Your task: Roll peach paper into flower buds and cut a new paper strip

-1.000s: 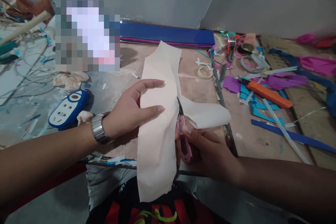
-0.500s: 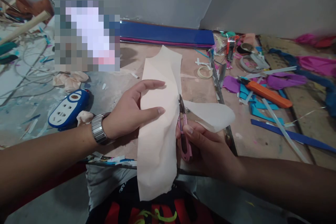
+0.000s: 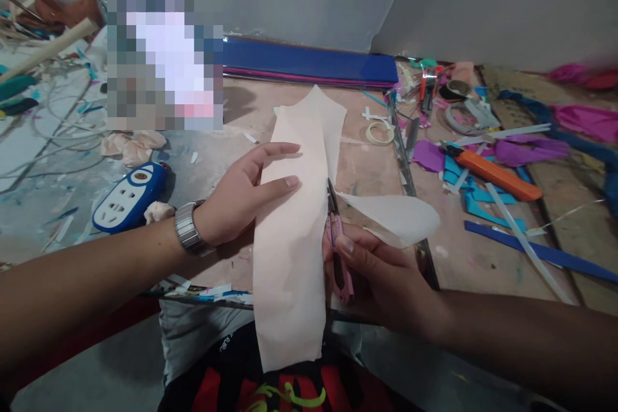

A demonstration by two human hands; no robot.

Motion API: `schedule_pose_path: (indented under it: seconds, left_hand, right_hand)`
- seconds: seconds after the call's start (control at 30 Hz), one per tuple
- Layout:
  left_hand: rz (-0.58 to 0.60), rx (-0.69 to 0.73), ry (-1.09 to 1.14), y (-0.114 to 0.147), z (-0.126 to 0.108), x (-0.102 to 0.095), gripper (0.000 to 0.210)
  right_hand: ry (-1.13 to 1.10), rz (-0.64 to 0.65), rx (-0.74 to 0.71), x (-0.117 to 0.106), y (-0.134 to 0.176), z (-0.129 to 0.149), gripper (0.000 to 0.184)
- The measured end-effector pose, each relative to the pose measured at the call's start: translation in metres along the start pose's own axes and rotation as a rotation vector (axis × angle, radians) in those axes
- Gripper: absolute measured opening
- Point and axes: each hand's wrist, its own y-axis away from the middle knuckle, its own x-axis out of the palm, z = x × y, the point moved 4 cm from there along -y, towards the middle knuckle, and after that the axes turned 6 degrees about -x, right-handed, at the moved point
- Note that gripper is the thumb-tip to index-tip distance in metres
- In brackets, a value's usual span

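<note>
A long cream sheet of paper [image 3: 290, 251] lies lengthwise before me, its near end hanging past the table edge over my lap. My left hand [image 3: 241, 190] holds its left side, thumb and index finger on top and the other fingers out of sight. In my right hand [image 3: 371, 257] is a pair of small pink thread snips [image 3: 340, 264], gripped at the handles. Their dark blades meet the sheet's right edge about halfway up. A narrow cut strip [image 3: 405, 215] curls out to the right, above my right hand.
A blue-and-white power strip [image 3: 130, 196] sits at left. Flat blue packs [image 3: 309, 63] lie along the back. To the right are a tape roll [image 3: 380, 133], an orange-handled cutter [image 3: 499, 172], scraps and a blue strip [image 3: 531, 248]. Part of the upper left is pixelated.
The sheet's far end has shifted slightly right and the sheet lies straighter. My left fingers have slid a little towards its left edge. The snips stay at the right edge, slightly lower in view.
</note>
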Motion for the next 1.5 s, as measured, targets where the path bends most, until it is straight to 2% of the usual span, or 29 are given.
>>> schedule_pose_path:
  seconds: [0.23,0.43,0.87,0.97,1.07,1.17,1.3,1.5]
  left_hand:
    - [0.018,-0.080,-0.073,0.008,-0.002,0.002,0.057]
    - [-0.008,-0.030,-0.138,0.011,-0.007,0.003,0.055]
    - [-0.005,-0.010,-0.134,0.012,-0.008,0.004,0.055]
    - [-0.004,0.005,-0.118,0.011,-0.008,0.004,0.056]
    - [-0.010,0.028,-0.064,0.009,-0.007,0.003,0.049]
    - [-0.020,-0.025,0.045,0.006,-0.004,0.002,0.044]
    - [-0.028,-0.107,0.092,0.005,-0.001,0.002,0.053]
    - [-0.041,0.039,-0.039,0.008,-0.004,0.000,0.053]
  right_hand:
    - [-0.060,0.025,-0.031,0.003,-0.001,0.003,0.044]
    - [-0.029,0.036,-0.088,0.001,-0.001,0.003,0.040]
    - [0.032,0.058,-0.114,0.002,-0.003,0.007,0.039]
    - [0.062,0.074,-0.134,0.003,-0.002,0.009,0.038]
    - [0.066,0.094,-0.152,0.004,-0.001,0.009,0.037]
    - [0.059,0.085,-0.120,0.004,0.001,0.007,0.038]
    - [0.008,0.047,-0.074,0.002,0.002,0.002,0.040]
    - [-0.005,0.077,-0.056,0.003,0.002,0.002,0.042]
